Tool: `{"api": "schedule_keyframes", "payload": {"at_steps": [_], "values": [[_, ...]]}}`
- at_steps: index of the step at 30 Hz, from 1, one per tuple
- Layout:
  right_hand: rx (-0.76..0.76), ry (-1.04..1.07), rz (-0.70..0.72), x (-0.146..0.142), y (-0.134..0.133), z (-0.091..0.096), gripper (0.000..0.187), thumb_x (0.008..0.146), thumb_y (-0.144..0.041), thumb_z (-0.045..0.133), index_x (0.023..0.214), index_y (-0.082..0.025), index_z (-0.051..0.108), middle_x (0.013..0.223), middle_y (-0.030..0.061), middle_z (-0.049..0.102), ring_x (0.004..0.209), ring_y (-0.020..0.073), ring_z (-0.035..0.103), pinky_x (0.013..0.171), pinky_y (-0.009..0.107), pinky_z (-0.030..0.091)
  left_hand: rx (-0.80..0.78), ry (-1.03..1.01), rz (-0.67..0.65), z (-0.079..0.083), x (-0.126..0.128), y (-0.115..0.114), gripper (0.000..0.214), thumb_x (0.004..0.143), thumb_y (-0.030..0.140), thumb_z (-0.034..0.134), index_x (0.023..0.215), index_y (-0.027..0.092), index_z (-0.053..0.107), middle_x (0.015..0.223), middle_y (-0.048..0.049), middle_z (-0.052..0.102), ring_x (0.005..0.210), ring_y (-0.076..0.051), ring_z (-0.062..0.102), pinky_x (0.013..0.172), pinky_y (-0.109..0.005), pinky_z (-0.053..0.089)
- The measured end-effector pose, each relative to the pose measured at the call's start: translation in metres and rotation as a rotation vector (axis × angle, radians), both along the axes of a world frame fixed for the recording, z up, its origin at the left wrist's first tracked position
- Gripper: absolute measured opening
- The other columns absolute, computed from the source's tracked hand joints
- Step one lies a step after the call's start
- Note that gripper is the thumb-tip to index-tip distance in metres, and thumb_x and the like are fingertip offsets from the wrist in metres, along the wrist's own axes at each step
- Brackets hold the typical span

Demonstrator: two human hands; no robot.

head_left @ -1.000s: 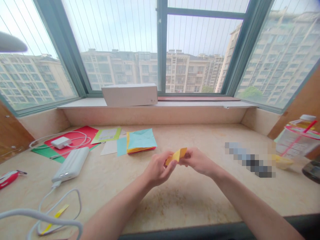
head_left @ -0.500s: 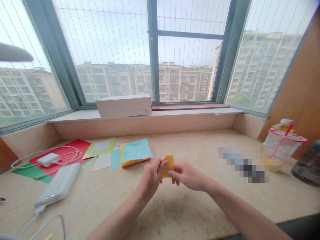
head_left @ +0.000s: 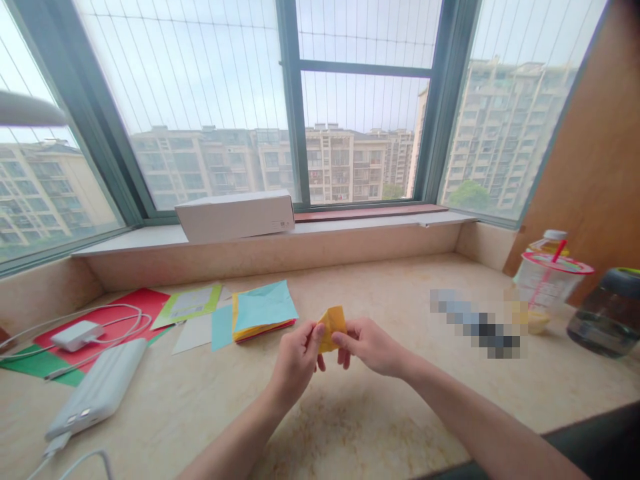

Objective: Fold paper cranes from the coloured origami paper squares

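A small folded piece of yellow paper (head_left: 331,321) is held up between my two hands over the table. My left hand (head_left: 299,353) pinches its left edge, thumb on the near face. On the right edge, the thumb and fingers of my right hand (head_left: 369,345) grip it as well. Creases show on the paper's face; its back is hidden. Left of my hands lies a stack of coloured paper (head_left: 265,310), light blue on top with yellow and red sheets under it.
A white power bank (head_left: 100,387) and a white charger (head_left: 77,335) with cables lie on red paper (head_left: 120,317) and the table at left. At right are a lidded plastic cup (head_left: 550,283), a dark jug (head_left: 607,313) and a blurred-out object (head_left: 475,323). A white box (head_left: 237,217) rests on the sill.
Both hands still grip the yellow paper, which has tilted and bent slightly between the fingers. The view has turned a little to the right, so the surroundings appear shifted left.
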State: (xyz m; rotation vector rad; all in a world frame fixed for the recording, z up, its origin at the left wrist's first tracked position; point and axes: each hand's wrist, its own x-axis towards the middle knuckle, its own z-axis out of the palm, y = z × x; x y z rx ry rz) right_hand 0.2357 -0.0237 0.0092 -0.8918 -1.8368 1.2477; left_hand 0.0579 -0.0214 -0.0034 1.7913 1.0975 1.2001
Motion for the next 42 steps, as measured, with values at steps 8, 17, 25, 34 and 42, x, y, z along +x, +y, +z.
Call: {"api": "schedule_keyframes", "payload": {"at_steps": [8,17,25,34,42], "values": [[-0.015,-0.001,-0.130,0.004,-0.001,0.005,0.050,0.091,-0.055,0.051,0.069,-0.014,0.067,0.054,0.0032,0.065,0.047,0.0122,0.057,0.052,0.025,0.042,-0.065,-0.151,-0.048,0.008,0.001,-0.003,0.043,0.091,0.054,0.047,0.079,0.014,0.057,0.059,0.0010,0.057,0.038,-0.009,0.053,0.035,-0.018,0.035],[-0.073,-0.012,-0.016,0.005,-0.007,0.015,0.055,0.090,-0.060,0.049,0.060,-0.016,0.065,0.051,0.0027,0.065,0.049,0.0128,0.059,0.056,0.025,0.041,-0.052,-0.231,-0.039,0.007,0.003,-0.004,0.043,0.092,0.050,0.048,0.111,0.013,0.058,0.061,0.0021,0.058,0.039,-0.010,0.054,0.035,-0.019,0.039],[-0.098,0.000,0.059,0.005,-0.007,0.007,0.048,0.090,-0.057,0.052,0.079,-0.014,0.071,0.055,0.0018,0.067,0.049,0.0120,0.056,0.054,0.024,0.038,0.068,-0.117,0.077,0.008,0.000,-0.007,0.028,0.091,0.040,0.048,0.107,0.018,0.054,0.070,0.0003,0.067,0.040,-0.008,0.054,0.037,-0.017,0.042],[-0.098,0.047,0.130,0.003,-0.005,0.004,0.051,0.090,-0.060,0.051,0.089,-0.013,0.071,0.066,0.0030,0.068,0.051,0.0114,0.060,0.056,0.024,0.041,0.085,-0.148,0.016,0.007,0.002,-0.011,0.024,0.092,0.042,0.050,0.105,0.022,0.046,0.062,0.0043,0.065,0.037,-0.008,0.052,0.036,-0.016,0.040],[-0.102,0.097,0.135,0.002,-0.003,0.004,0.047,0.091,-0.057,0.051,0.087,-0.013,0.069,0.075,0.0043,0.068,0.051,0.0101,0.060,0.052,0.022,0.040,0.170,-0.061,-0.045,0.005,-0.003,-0.011,0.026,0.097,0.043,0.041,0.107,0.021,0.052,0.059,0.0030,0.061,0.043,-0.011,0.057,0.042,-0.019,0.045]]}}
